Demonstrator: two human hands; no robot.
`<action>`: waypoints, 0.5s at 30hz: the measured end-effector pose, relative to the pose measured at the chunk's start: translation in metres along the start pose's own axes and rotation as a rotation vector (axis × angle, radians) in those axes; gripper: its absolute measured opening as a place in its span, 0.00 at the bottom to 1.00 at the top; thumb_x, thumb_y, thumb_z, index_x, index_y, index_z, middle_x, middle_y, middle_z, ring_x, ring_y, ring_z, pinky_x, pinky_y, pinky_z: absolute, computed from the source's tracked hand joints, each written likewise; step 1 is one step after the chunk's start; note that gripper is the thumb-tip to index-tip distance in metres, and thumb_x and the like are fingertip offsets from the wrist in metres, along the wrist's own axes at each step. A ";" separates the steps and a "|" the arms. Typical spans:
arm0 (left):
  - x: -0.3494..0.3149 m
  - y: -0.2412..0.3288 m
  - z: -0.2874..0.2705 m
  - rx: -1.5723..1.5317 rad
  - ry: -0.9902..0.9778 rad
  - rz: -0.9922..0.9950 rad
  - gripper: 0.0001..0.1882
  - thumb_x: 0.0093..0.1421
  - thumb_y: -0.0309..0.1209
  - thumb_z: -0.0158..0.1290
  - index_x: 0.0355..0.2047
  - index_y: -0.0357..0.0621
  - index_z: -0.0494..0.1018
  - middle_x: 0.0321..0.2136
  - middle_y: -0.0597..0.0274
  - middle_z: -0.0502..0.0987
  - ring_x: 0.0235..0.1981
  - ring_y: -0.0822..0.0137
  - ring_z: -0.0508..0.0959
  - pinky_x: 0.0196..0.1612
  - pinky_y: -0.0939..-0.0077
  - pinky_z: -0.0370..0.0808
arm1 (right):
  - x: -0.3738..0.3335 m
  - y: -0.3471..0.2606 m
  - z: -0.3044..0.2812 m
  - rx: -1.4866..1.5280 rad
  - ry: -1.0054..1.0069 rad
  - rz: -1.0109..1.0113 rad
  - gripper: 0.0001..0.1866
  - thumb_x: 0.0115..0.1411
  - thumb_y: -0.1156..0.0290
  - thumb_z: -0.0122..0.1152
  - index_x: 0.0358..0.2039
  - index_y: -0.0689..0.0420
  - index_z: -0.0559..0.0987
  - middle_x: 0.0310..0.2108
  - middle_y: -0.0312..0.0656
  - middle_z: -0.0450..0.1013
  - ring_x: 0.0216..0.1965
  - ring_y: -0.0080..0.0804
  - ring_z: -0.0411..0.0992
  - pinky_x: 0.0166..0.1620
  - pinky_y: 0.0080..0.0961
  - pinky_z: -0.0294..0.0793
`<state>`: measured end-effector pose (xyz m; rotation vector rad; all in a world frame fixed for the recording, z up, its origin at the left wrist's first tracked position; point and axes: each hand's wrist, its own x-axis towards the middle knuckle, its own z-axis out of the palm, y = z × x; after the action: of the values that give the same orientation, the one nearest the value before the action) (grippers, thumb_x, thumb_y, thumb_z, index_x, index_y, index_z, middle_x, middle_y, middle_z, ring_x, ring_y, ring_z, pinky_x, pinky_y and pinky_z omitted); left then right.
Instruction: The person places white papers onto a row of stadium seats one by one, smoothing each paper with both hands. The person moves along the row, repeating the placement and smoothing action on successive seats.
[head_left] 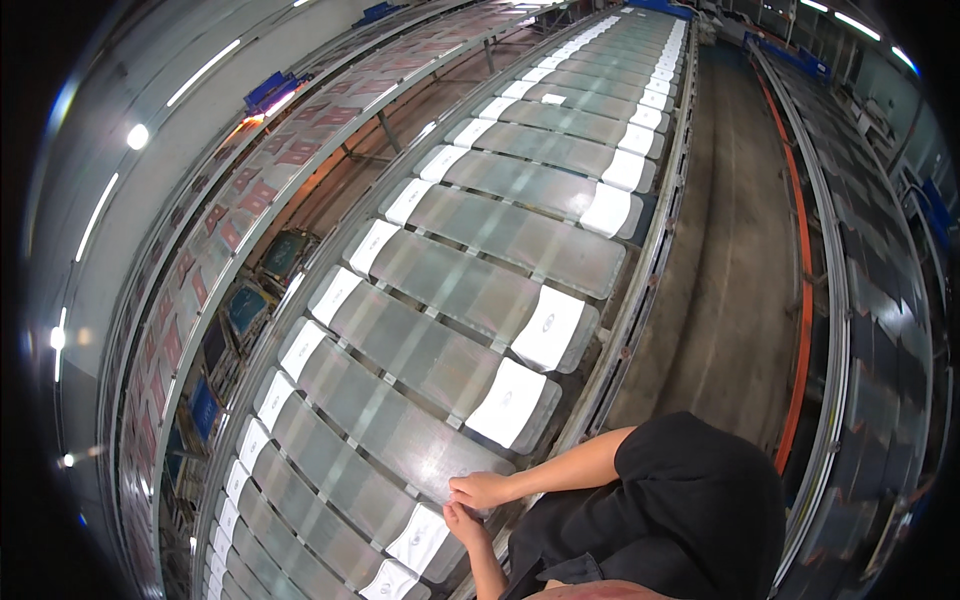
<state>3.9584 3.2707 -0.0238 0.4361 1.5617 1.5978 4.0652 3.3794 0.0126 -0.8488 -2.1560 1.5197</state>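
Observation:
My right hand (pixel 480 490) and my left hand (pixel 460 522) are close together over the near end of a grey flat panel (pixel 400 430). The fingers of both are curled in; whatever they hold, if anything, is too small to make out. No white piece shows on this panel's near end. Just left of my left hand, a white flat piece (pixel 418 538) with a small dark mark lies on the neighbouring panel. Beyond my right hand, another white piece (pixel 507 403) lies on the following panel's near end.
A long table carries a row of grey panels (pixel 480 225), many with white pieces at both ends. Its metal rail (pixel 640 300) runs along an aisle floor (pixel 715 200). Left stands a rack with red-marked pieces (pixel 230 232); right, another table with dark panels (pixel 880 280) and an orange rail (pixel 803 270).

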 end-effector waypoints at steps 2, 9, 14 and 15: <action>-0.005 0.001 0.007 0.046 0.014 0.014 0.11 0.73 0.35 0.47 0.33 0.44 0.67 0.27 0.71 0.70 0.28 0.79 0.68 0.30 0.80 0.66 | -0.005 0.007 -0.006 0.011 0.027 -0.024 0.14 0.70 0.58 0.51 0.40 0.57 0.72 0.28 0.57 0.77 0.33 0.64 0.76 0.36 0.54 0.71; -0.039 0.039 -0.016 0.419 0.052 0.163 0.12 0.72 0.34 0.48 0.38 0.37 0.75 0.34 0.63 0.78 0.37 0.72 0.74 0.42 0.72 0.73 | -0.015 0.009 -0.031 0.095 -0.085 -0.040 0.10 0.69 0.64 0.53 0.38 0.57 0.77 0.34 0.50 0.76 0.37 0.47 0.75 0.42 0.41 0.73; -0.015 0.038 -0.043 0.639 0.059 0.202 0.16 0.71 0.39 0.53 0.35 0.36 0.74 0.25 0.58 0.75 0.30 0.70 0.70 0.37 0.70 0.71 | -0.019 0.010 -0.074 -0.008 0.052 0.194 0.12 0.69 0.62 0.58 0.39 0.59 0.76 0.32 0.51 0.77 0.32 0.43 0.76 0.38 0.36 0.75; 0.005 0.042 -0.043 0.656 0.054 0.199 0.16 0.71 0.39 0.54 0.33 0.37 0.73 0.24 0.59 0.74 0.29 0.71 0.69 0.36 0.71 0.71 | -0.001 0.024 -0.078 -0.017 0.068 0.175 0.13 0.69 0.61 0.58 0.39 0.59 0.76 0.30 0.51 0.77 0.31 0.44 0.76 0.37 0.36 0.75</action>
<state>3.9096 3.2519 0.0071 0.9280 2.1279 1.2056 4.1196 3.4396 0.0177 -1.1044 -2.0956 1.5313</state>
